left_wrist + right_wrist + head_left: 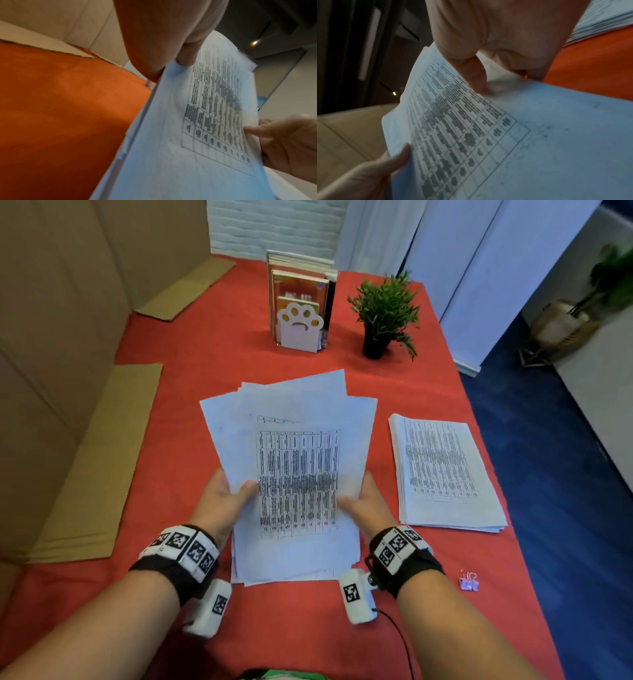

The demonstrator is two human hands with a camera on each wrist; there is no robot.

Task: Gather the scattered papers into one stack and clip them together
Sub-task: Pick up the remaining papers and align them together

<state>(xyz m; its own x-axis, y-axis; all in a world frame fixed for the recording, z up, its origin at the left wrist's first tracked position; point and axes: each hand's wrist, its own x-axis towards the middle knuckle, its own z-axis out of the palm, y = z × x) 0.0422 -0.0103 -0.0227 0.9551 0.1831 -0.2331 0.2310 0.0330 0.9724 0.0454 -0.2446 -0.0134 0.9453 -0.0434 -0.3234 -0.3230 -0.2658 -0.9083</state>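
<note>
On the left, flat cardboard sheets point(99, 460) are lying matte and stiff on the red cloth of the desk point(191, 354). The left hand point(222, 498) is gripping the left edge of the fanned papers point(294, 460), thumb on top. These thin, limp printed sheets are being held above the middle of the desk, corners splayed. The right hand point(363, 505) is pinching the right edge likewise. Squaring is best done by loosening both grips and tapping the lower edge on the desk. To the right, a neat paper stack point(445, 474) is lying flat; a small metal binder clip point(468, 581) is waiting nearby.
</note>
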